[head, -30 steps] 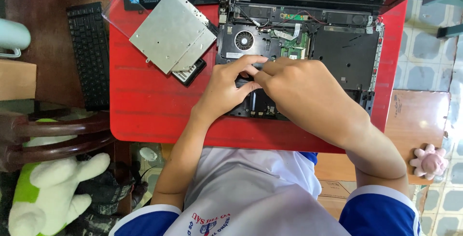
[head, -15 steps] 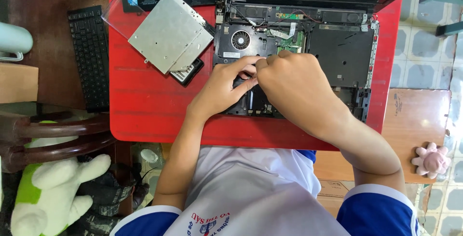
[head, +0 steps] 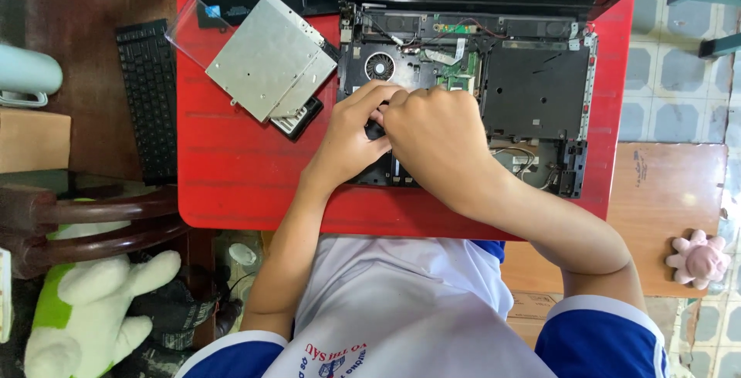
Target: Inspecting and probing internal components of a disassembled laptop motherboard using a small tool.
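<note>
Black opened laptop base (head: 532,92), long axis left-right on red table (head: 231,177), hinge pointing away; left hand (head: 351,142) and right hand (head: 432,142) remained curled together on its front-left, their grip hidden.

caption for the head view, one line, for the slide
Both hands, left and right, meet over an opened laptop base on a red table, silver drive beside.
</note>
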